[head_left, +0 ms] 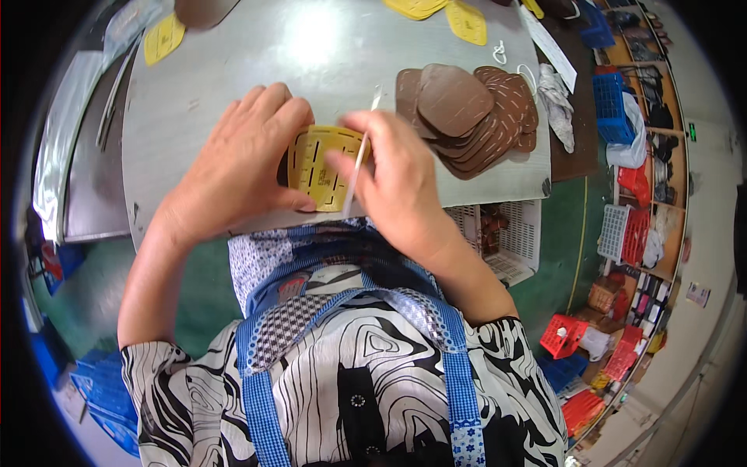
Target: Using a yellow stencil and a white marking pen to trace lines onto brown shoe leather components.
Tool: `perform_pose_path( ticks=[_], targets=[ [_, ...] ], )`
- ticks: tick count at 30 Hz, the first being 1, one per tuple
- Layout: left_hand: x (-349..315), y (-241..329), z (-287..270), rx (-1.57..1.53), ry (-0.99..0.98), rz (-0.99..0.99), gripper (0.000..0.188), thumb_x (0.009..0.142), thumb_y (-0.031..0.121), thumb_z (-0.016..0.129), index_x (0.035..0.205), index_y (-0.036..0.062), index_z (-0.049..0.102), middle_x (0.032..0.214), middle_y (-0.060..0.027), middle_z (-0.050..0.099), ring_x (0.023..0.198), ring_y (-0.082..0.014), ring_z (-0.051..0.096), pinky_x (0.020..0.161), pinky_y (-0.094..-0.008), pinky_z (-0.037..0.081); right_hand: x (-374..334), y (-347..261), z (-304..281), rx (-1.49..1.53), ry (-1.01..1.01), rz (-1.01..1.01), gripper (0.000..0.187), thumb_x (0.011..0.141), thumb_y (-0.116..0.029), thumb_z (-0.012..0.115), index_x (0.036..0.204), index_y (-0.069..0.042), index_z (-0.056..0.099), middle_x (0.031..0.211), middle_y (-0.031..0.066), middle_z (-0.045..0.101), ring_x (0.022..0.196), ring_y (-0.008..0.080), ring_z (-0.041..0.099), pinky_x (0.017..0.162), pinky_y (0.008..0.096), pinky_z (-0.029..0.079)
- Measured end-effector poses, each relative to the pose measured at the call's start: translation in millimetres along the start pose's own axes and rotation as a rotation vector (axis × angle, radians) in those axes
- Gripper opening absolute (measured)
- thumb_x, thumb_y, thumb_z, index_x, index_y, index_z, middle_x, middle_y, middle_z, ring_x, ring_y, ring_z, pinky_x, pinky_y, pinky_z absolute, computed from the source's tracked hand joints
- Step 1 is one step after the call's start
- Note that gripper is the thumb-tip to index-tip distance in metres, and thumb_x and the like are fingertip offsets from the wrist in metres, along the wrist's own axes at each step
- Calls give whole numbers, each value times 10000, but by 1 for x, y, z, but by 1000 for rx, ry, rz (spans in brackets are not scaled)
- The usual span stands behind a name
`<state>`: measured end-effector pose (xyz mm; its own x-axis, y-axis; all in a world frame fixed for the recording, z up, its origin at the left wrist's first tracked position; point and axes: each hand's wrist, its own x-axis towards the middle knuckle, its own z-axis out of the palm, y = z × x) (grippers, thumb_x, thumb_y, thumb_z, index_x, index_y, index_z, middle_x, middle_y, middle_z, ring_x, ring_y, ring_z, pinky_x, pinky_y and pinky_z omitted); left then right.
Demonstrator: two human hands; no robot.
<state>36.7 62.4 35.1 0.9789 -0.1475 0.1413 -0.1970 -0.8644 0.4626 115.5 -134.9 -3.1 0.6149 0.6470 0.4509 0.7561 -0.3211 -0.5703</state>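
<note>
- Appearing near the table edge [498, 193], the slotted yellow plate [317, 185] was held by the left hand [240, 156], thumb and fingers parted.
- A white stick [357, 167] was gripped by the half-curled right hand [402, 179].

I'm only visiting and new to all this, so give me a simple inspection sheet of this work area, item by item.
Surface: grey metal table, with a bright glare toward its far side.
Job's things: yellow template with slots, slim white stick, overlapping brown pieces at right.
Clutter: other yellow sheets toward the far edge; crumpled white cloth at right.
Left hand: holds the template at its left side.
Right hand: holds the stick, slightly blurred.
Cables: nothing seen for certain; a thin white loop is unclear.
Surroundings: green floor, white crate, red basket, loaded shelves.
</note>
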Motion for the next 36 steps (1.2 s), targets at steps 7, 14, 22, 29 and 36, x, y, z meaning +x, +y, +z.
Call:
perform_pose_path(
  ticks=[7,14,22,29,36],
  targets=[
    [33,2,24,-172,112,-70,884,658,79,888,1444,90,484,1302,-170,550,1167,-356,600,996,-441,510,4,36,-45,47,259,197,264,877,-91,785,1075,-21,626,885,168,684,775,354,695,703,407,551],
    [72,29,75,-47,14,266,900,785,363,827,1489,-16,414,1444,-282,418,1322,-451,440,1155,-499,373,0,95,-66,-118,250,152,238,948,-46,680,1172,16,630,1058,169,676,955,315,666,887,393,525],
    [111,-23,47,283,279,211,693,840,438,771,1437,184,526,1450,-132,494,1331,-352,500,1175,-524,343,8,133,-119,-131,37,169,248,961,-73,676,1185,23,635,1082,155,682,995,275,669,916,356,510],
    [98,-218,-50,687,501,-384,841,830,640,711,1510,193,502,1455,-216,540,1297,-378,560,1098,-448,452,8,132,-119,-142,150,206,273,948,-49,695,1210,20,655,1098,129,690,1018,241,662,940,350,502],
    [96,-184,-56,278,404,-453,741,916,582,665,1496,150,504,1287,-174,653,1227,-344,612,1021,-436,492,-3,118,-121,-101,378,315,170,1034,-99,604,1150,24,625,1070,86,653,992,161,628,921,313,506]
  ],
)
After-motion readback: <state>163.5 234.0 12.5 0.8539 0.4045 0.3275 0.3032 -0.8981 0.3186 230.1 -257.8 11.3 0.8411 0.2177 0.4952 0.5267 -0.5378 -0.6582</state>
